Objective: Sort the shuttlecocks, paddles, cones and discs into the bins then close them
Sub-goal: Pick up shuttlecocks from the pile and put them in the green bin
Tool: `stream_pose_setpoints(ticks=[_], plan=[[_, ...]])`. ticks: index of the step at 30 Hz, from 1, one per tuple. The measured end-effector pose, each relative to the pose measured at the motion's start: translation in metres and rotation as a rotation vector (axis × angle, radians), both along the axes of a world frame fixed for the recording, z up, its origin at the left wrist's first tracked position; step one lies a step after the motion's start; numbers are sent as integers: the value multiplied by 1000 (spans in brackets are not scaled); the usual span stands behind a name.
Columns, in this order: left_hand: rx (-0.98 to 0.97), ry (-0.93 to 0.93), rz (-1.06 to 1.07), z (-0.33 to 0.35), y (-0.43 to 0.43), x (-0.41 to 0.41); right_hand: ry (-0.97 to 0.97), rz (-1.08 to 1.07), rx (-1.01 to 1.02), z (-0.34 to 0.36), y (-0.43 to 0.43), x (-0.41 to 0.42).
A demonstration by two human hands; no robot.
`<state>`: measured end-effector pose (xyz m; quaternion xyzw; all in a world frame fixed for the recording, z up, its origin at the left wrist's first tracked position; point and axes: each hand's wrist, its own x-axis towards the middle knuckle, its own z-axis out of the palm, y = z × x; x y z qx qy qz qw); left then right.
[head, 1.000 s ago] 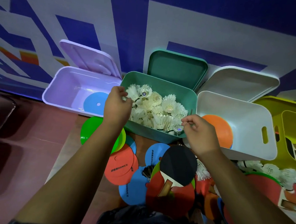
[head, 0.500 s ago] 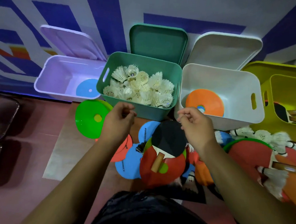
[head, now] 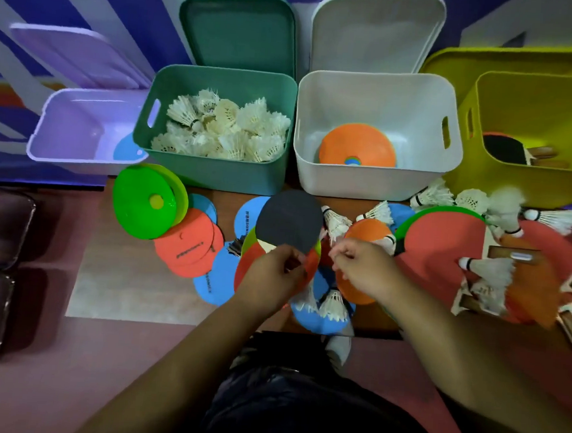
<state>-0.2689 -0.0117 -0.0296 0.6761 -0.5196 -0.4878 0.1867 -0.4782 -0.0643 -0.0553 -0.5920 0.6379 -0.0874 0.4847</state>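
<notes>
Two curled grips, contents unclear: left hand [head: 274, 276] covers the handle of the black paddle [head: 289, 220], whose blade points toward the green bin [head: 213, 175]; right hand [head: 365, 271] just beside.

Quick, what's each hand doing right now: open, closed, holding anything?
Left hand: fingers curled at the black-faced round paddle; a grip cannot be told.
Right hand: fingers curled over the orange plastic cone; whether it holds anything cannot be told.
</notes>
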Motion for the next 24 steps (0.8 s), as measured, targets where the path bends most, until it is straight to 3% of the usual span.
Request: stream_pose_setpoints(ticks=[4,8,11,16,24], plan=[[6,-107,-160,-15,18,-24,6,83,12,-9,22,-17],[186,-123,-210,-27,40,-41,32,240,7,-16,41,-26],[200,-251,-263,-35,56,-49,125,369,0,-16,52,-31],[216,-284,-205,-43,75,-61,363,574,-197,-18,65,-27],[221,-259,-98,-49,75,-65,503,701,-234,-30,82,-21]])
